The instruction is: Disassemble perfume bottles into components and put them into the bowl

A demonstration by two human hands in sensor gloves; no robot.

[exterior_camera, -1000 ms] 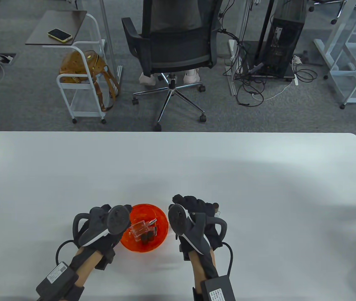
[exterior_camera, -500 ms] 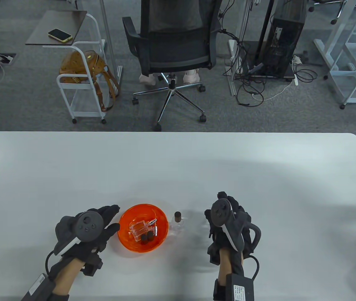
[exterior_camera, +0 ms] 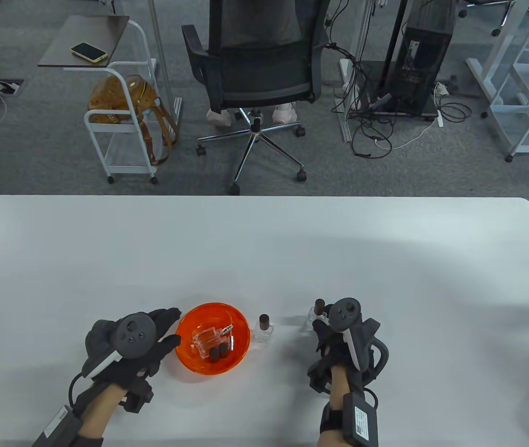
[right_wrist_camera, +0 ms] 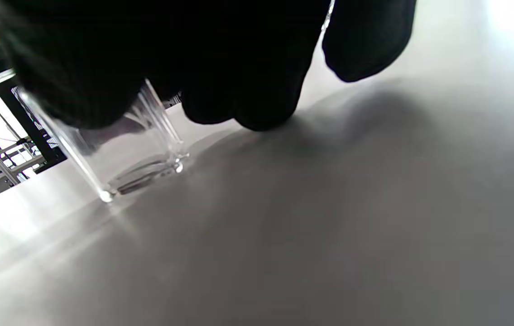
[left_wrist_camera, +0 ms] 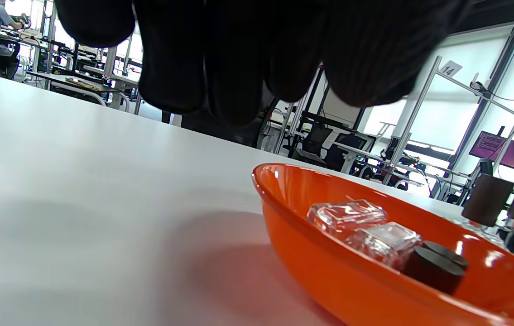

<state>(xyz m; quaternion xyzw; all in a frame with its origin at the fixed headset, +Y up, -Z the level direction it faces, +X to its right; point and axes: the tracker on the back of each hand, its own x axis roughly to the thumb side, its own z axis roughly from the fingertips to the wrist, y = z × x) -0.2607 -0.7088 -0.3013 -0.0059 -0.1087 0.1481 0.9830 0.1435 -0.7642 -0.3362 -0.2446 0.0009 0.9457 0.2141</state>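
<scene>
Looking down on the table: the orange bowl sits close to the near edge, left of centre, with a clear bottle body and two dark caps lying inside. Just right of the bowl a capped perfume bottle stands upright on its own. Further right a second bottle is up against the right hand. The left hand rests beside the bowl's left rim, fingers fairly straight, holding nothing.

Left wrist cam: gloved fingers hang loose over the bare tabletop, with the bowl's rim just to the right and the glass pieces and caps visible inside.

Right wrist cam: fingers are wrapped round the clear bottle, whose base looks tilted, one edge on the table.
</scene>
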